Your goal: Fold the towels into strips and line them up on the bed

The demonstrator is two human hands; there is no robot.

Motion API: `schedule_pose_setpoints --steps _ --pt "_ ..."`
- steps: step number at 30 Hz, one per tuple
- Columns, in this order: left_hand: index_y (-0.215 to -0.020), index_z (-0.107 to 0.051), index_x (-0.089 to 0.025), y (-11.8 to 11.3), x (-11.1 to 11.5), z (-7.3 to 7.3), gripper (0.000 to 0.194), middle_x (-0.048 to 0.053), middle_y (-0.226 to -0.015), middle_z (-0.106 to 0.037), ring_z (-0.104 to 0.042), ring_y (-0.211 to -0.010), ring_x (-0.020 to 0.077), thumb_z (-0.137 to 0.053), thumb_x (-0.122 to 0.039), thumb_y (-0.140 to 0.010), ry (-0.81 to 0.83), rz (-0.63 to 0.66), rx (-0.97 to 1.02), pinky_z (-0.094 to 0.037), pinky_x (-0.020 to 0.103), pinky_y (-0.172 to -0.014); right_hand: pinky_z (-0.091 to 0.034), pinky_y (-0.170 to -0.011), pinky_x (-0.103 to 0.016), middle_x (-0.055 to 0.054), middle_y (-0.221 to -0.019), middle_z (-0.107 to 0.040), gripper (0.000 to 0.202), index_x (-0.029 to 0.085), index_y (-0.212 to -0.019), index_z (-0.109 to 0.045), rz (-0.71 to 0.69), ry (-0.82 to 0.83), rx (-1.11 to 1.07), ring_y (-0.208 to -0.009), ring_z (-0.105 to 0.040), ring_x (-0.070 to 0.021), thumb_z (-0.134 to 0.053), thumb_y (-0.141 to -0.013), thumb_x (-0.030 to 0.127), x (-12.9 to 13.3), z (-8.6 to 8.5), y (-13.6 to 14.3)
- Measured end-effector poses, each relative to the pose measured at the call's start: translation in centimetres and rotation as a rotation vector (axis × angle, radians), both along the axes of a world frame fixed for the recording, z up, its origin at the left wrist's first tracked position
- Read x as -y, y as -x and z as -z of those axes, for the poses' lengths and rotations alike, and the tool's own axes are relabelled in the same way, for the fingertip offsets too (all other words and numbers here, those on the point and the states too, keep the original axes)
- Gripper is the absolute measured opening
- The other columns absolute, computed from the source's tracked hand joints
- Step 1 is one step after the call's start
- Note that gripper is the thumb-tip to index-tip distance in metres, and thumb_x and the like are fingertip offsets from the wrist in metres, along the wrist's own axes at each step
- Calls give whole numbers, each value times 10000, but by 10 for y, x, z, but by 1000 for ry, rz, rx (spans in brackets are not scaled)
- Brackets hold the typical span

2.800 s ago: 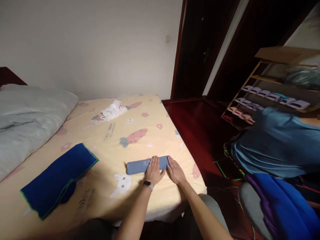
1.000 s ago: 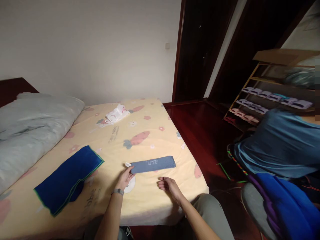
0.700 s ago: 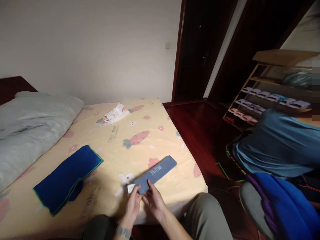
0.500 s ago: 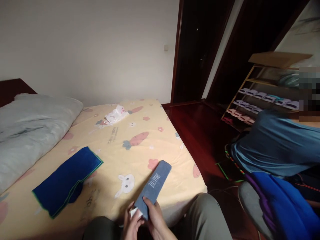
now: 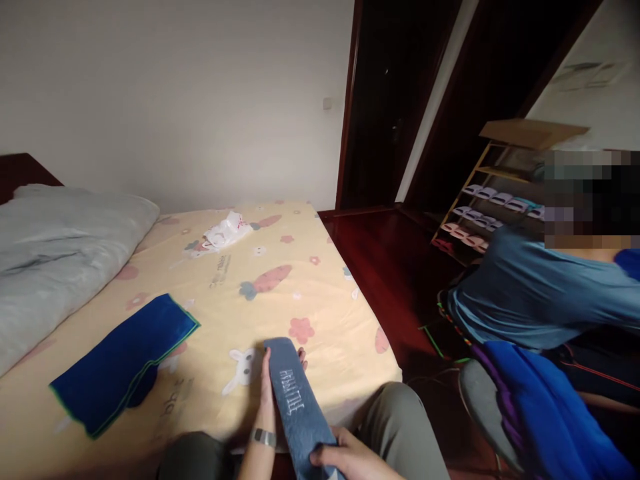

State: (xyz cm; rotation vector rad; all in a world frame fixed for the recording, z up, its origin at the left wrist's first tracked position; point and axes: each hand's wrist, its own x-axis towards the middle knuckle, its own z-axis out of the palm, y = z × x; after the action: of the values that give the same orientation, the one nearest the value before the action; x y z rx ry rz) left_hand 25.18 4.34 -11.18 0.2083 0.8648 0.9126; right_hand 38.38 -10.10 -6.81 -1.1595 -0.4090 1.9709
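A long, narrow blue-grey folded towel point(image 5: 295, 397) with pale lettering slants over my lap at the bed's front edge. My left hand point(image 5: 269, 383), with a watch at its wrist, cups the far end from below; fingertips show on both sides of it. At the near end my right hand point(image 5: 350, 453) grips the towel, thumb on top. A small white corner, perhaps a tag, peeks out beside that thumb. Off to the left, a dark blue cloth point(image 5: 125, 360) with green edging lies flat on the bed, touched by neither hand.
The bed point(image 5: 210, 360) has a yellow patterned sheet. A crumpled white plastic bag point(image 5: 227, 231) lies toward its far side, and a grey quilt point(image 5: 75, 253) on the left. A person in a blue shirt point(image 5: 540, 287) sits at right, before a shoe rack point(image 5: 463, 193).
My left hand has gone from the near end to the far end of the towel. The towel has swung round to lean left, and the right hand has shifted down and right with it.
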Motion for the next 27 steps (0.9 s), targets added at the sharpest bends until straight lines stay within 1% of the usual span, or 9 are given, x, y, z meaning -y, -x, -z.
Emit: schedule_pose_setpoints --steps 3,6,8,10,13,16,19,23,27 --pt "-1167 -664 -119 20 -19 -12 527 173 -1112 -740 -702 -1079 308 -568 -541 -866 -25 -26 -17 -592 443 -896 -514 -587 -218 -21 -732 -683 329 167 -865 -721 71 63 73 -628 -637 -139 -790 -551 238 6 1 -34" --pt "-1134 -671 -157 40 -29 -19 322 103 -1058 -760 -728 -1005 249 -607 -345 -881 -35 -111 -148 -604 376 -873 -483 -575 -192 -9 -728 -643 266 165 -780 -695 220 -16 136 -626 -589 -112 -817 -590 307 -1 3 -67" --pt "-1124 -670 -179 48 -32 -19 264 69 -1061 -762 -731 -993 217 -623 -220 -868 -42 -148 -184 -603 339 -877 -476 -582 -194 9 -715 -609 251 176 -742 -667 297 -63 157 -619 -557 -101 -814 -624 342 -13 6 -87" --pt "-1108 -673 -179 53 -34 -17 259 65 -1066 -762 -730 -1000 211 -624 -150 -855 -47 -123 -177 -602 334 -887 -494 -604 -224 19 -715 -590 243 193 -748 -649 329 -79 172 -626 -552 -111 -799 -649 357 -29 9 -105" --pt "-1060 -683 -183 55 -38 -11 250 61 -1067 -762 -725 -1023 219 -637 -94 -830 -86 -77 -162 -601 343 -899 -538 -650 -294 9 -728 -592 233 211 -773 -642 373 -20 218 -669 -591 -150 -779 -640 345 -57 17 -128" --pt "-1076 -680 -230 51 -46 -5 320 33 -1132 -748 -710 -1070 212 -709 -97 -787 -185 -46 -201 -592 329 -910 -556 -669 -336 -18 -750 -613 232 211 -786 -645 404 29 288 -700 -612 -176 -760 -632 342 -90 29 -147" --pt "-1133 -673 -253 40 -64 2 401 42 -1204 -723 -695 -1100 215 -775 -146 -760 -287 -16 -250 -585 319 -906 -534 -622 -318 -28 -731 -616 225 195 -752 -634 442 -51 393 -634 -574 -153 -739 -645 363 -127 41 -162" --pt "-1112 -687 -196 14 -111 12 326 109 -1153 -730 -700 -1049 220 -768 -281 -808 -366 62 -409 -586 306 -845 -490 -586 -281 -19 -638 -580 229 182 -669 -602 532 -149 505 -601 -549 -142 -713 -658 382 -187 55 -181" --pt "-1019 -699 -167 -13 -170 24 341 120 -1050 -739 -693 -930 197 -795 -382 -773 -365 116 -570 -564 247 -695 -468 -575 -270 -20 -598 -579 244 178 -665 -613 601 -188 608 -590 -561 -146 -728 -665 393 -246 68 -203"
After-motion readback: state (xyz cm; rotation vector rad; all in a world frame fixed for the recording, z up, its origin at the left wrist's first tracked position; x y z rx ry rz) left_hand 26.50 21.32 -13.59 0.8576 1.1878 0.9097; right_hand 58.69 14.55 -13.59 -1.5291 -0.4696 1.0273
